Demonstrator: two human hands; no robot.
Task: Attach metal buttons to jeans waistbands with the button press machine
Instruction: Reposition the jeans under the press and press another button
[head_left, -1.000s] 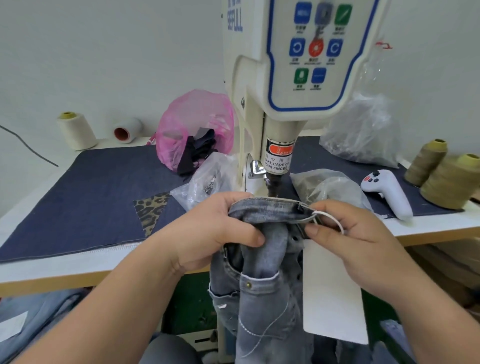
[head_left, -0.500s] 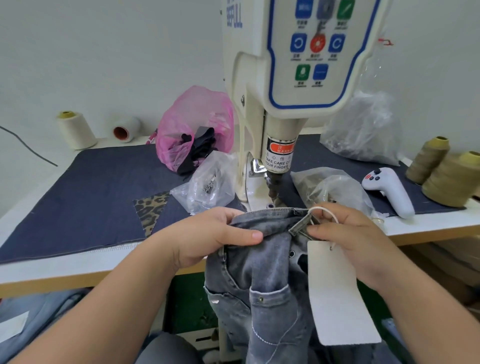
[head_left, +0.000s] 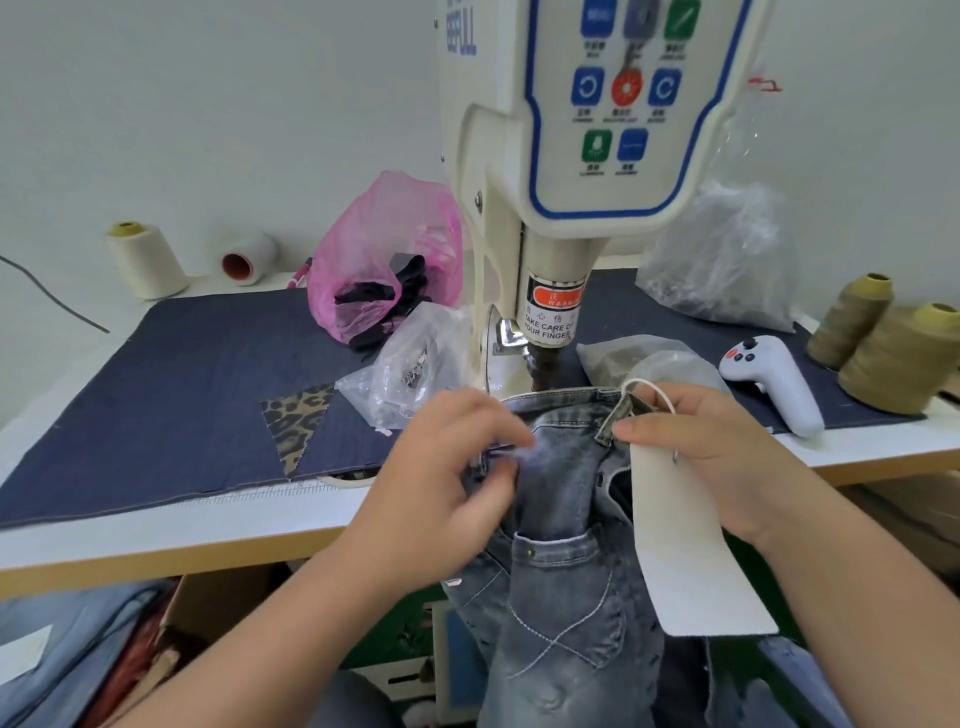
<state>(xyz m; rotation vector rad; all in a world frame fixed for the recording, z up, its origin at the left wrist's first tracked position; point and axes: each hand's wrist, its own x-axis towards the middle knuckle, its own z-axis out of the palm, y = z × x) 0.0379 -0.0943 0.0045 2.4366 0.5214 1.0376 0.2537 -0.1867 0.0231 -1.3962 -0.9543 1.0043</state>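
Note:
Grey jeans (head_left: 566, 587) hang off the table's front edge, their waistband (head_left: 561, 402) lifted just below the punch (head_left: 543, 364) of the cream button press machine (head_left: 571, 156). My left hand (head_left: 447, 478) grips the waistband's left side, fingers curled and blurred. My right hand (head_left: 711, 447) pinches the right side at a belt loop, where a white paper tag (head_left: 685, 545) hangs on a loop of string. A clear bag of metal buttons (head_left: 410, 364) lies just left of the machine.
Dark denim cloth (head_left: 182, 384) covers the table. A pink bag (head_left: 384, 260), clear bags (head_left: 727, 260), cream thread cones (head_left: 148, 260), olive thread cones (head_left: 893, 353) and a white controller (head_left: 774, 379) surround the machine. More denim (head_left: 67, 639) sits under the table at left.
The waistband has moved up and forward to just below the punch. My left hand slid down and curled tighter on the fabric; my right hand rose slightly with the tag.

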